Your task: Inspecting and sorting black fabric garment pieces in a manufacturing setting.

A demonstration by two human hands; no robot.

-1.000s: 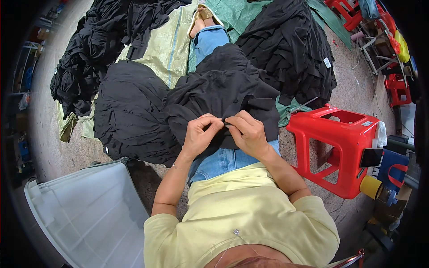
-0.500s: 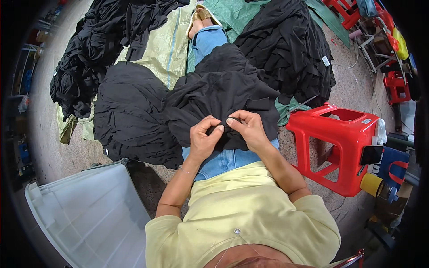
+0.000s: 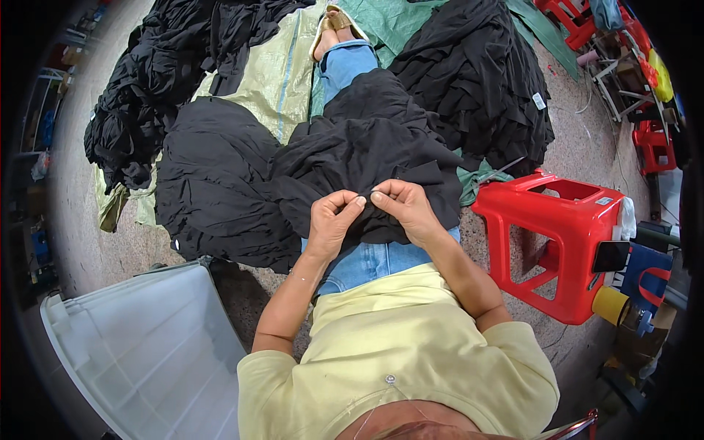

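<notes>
Across my lap lies a gathered piece of black cloth (image 3: 352,154), spread over my blue jeans. My left hand (image 3: 334,224) is closed in a pinch on the cloth, thumb pressed to the fingertips. Just right of it, my right hand (image 3: 408,211) pinches the same cloth, its fingers curled over and its thumb pointing left. The fingertips of both hands almost meet; the short bit of cloth between them is dark and hard to make out. Beside my left thigh rests a rounded heap of black cloth (image 3: 216,187).
Larger black cloth piles lie at the far left (image 3: 147,88) and far right (image 3: 477,81), over pale and green sheeting. A red plastic stool (image 3: 565,249) stands at my right, with a phone (image 3: 611,256) and yellow roll (image 3: 609,305) beside it. A translucent bin (image 3: 154,352) is at lower left.
Both hands stay in nearly the same place, still pinching the cloth. The left fingers have uncurled slightly, and less cloth shows bunched between the fingertips.
</notes>
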